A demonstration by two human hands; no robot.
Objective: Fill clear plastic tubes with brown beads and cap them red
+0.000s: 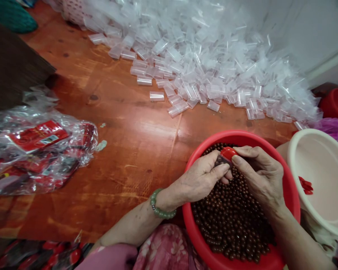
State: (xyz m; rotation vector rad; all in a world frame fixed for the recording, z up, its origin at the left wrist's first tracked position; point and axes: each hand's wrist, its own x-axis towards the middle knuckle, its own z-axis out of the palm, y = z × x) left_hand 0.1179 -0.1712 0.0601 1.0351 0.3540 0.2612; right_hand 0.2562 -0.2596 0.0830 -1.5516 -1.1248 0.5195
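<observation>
Over a red basin (191,165) filled with small dark brown balls (231,217), my two hands meet. My left hand (204,174), with a green bead bracelet (157,210) at the wrist, grips a small clear container (222,161) that has dark contents. A glossy red cap (228,152) sits at the container's upper end. My right hand (259,168) pinches this cap between thumb and fingers. Part of the container is hidden behind my left fingers. Whether the cap is fully seated I cannot tell.
A big heap of clear plastic sleeves (191,67) spreads along the wall. To the right stands a cream basin (323,165) with several red caps (306,185) in it. A clear bag of red packages (42,150) lies left. Several red-and-dark pieces (45,255) lie bottom left.
</observation>
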